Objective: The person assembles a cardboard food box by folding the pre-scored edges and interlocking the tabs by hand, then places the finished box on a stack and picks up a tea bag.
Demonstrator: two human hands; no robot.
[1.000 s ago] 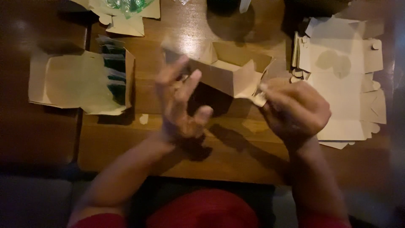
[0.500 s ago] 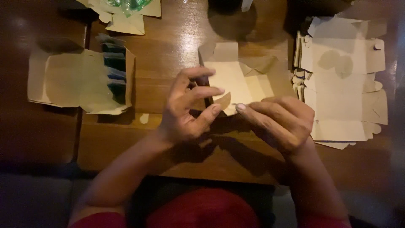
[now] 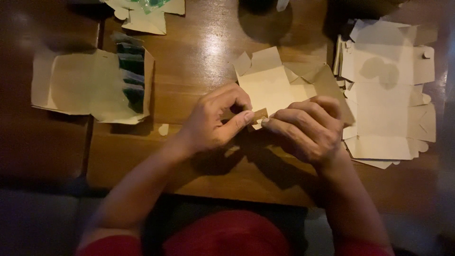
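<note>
A: What are the hands doing?

B: Both are working on a half-folded cardboard box (image 3: 279,87) that is lying on the wooden table (image 3: 204,42), just beyond the knuckles. The left hand (image 3: 213,123) is curling in, and its thumb and forefinger are pinching a small flap (image 3: 259,115) at the near edge of the box.

A: And the other one?

B: The right hand (image 3: 308,128) is closing over the near right part of the same box, fingers bent and pointing toward the flap. Its fingertips are sitting just beside the left thumb, though in this dim light I cannot tell whether they are touching it.

A: So both hands are gripping?

B: Yes, both are closing on the box, the left on the flap, the right on the side next to it.

A: What is lying around them?

B: To the right, a stack of flat box blanks (image 3: 388,90) is resting, touching or nearly touching the box's far corner. To the left, well apart, a finished box (image 3: 85,85) is lying open with dark green packets (image 3: 130,76) showing at its right end. Another blank (image 3: 147,14) is lying at the far edge, with something green on it.
</note>
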